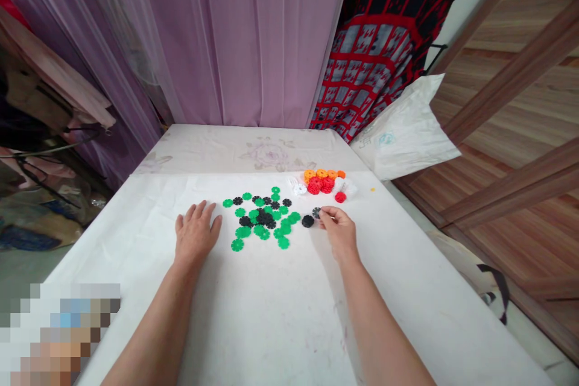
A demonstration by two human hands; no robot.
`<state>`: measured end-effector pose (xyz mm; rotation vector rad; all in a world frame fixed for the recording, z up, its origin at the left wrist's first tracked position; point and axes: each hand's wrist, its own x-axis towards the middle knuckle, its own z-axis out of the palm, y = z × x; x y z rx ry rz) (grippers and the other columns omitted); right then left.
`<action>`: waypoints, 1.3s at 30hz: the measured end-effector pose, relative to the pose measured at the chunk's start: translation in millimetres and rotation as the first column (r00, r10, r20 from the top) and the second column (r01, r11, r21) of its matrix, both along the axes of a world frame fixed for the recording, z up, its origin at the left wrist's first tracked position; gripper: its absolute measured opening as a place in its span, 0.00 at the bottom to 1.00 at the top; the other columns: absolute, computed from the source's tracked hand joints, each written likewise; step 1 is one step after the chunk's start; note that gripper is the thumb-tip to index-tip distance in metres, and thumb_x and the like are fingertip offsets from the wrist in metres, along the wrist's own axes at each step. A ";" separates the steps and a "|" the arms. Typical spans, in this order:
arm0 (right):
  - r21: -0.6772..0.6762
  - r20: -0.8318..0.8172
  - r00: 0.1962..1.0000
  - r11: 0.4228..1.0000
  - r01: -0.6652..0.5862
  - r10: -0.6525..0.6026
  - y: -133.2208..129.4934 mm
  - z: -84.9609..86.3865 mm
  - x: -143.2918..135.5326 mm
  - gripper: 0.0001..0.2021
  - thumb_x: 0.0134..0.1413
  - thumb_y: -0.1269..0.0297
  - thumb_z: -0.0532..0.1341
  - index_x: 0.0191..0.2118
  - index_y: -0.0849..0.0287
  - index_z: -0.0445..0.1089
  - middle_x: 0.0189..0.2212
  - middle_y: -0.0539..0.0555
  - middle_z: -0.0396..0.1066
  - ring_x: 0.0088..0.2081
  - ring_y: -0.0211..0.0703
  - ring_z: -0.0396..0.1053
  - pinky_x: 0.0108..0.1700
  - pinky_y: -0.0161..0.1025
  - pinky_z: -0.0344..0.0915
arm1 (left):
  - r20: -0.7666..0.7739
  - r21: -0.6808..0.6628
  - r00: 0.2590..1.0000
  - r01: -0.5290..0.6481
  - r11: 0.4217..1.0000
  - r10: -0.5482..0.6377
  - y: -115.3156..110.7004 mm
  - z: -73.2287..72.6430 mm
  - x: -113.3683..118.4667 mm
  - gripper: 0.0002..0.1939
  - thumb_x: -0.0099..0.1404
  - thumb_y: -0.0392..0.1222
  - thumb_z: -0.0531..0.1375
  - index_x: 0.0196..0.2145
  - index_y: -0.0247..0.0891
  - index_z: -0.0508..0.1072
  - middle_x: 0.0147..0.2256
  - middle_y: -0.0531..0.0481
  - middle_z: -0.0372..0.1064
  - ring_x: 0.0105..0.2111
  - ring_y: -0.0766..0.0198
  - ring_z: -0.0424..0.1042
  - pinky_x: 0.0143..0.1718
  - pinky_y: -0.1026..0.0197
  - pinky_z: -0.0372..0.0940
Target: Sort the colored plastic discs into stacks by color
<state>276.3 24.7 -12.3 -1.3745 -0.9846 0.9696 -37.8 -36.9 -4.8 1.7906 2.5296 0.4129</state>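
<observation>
Between my hands, a loose spread of green discs (237,245) and black discs (245,221) with notched edges covers part of the white tabletop. My right hand (338,230) pinches a black notched disc (316,212) between thumb and fingertips. Just left of that disc, a dark stack of black discs (307,221) sits on the table. My left hand (195,230) lies flat, palm down, fingers apart, to the left of the spread and apart from it. Behind my right hand are red discs (315,185), orange discs (321,174) and white discs (299,189) in groups.
The table (266,313) carries a white cover with a floral strip at its far end. A white plastic bag (407,129) stands at the right far corner. Purple curtains (244,36) hang behind; a wooden door (520,90) is to the right.
</observation>
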 end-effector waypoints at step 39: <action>0.189 0.657 0.751 0.952 -0.242 0.061 -6.4 -20.1 4.4 0.18 0.47 0.59 0.62 0.45 0.55 0.76 0.44 0.56 0.78 0.44 0.49 0.74 0.53 0.49 0.69 | 0.011 -0.015 1.000 -0.003 1.000 0.003 -0.1 4.2 -0.2 0.28 0.72 0.50 0.46 0.63 0.39 0.67 0.66 0.39 0.59 0.67 0.45 0.55 0.66 0.35 0.49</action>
